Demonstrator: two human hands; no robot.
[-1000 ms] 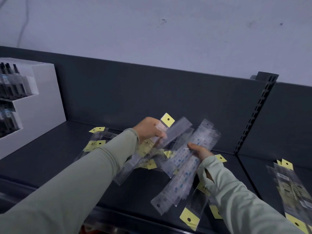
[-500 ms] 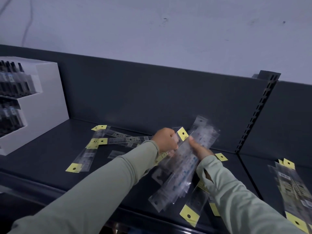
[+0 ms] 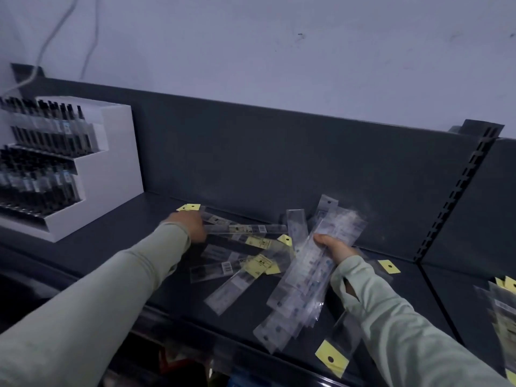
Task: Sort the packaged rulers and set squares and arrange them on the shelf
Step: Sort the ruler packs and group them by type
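1. At far left of the shelf [image 3: 92, 247], a white tiered display stand [image 3: 117, 169] holds rows of dark pens. It plays no part in the sort.
2. Left hand [image 3: 190, 226]: half a second ago it was at the bundle, right beside the other hand. It has now swung back left, onto the end of a long packet [image 3: 248, 229] near the back panel. Heavy motion blur, so it cannot be told whether the fingers have closed on it.
3. Judgement: one packet probably went into the bundle and the next pick is starting. Sorting looks about midway.
4. Loose packets [image 3: 251, 263], centre: clear sleeves lying flat and criss-crossed on the shelf. Several have yellow header cards with a punched hole, and some show barcode labels.
5. Right hand [image 3: 332, 247]: fingers wrapped round the bundle [image 3: 304, 286]. These are clear sleeves with pale headers, fanned out and tilted, lower ends toward the shelf's front edge.
6. Far right: a stack of yellow-headed packets [image 3: 502, 305] lies in the neighbouring bay, well apart and partly cropped.
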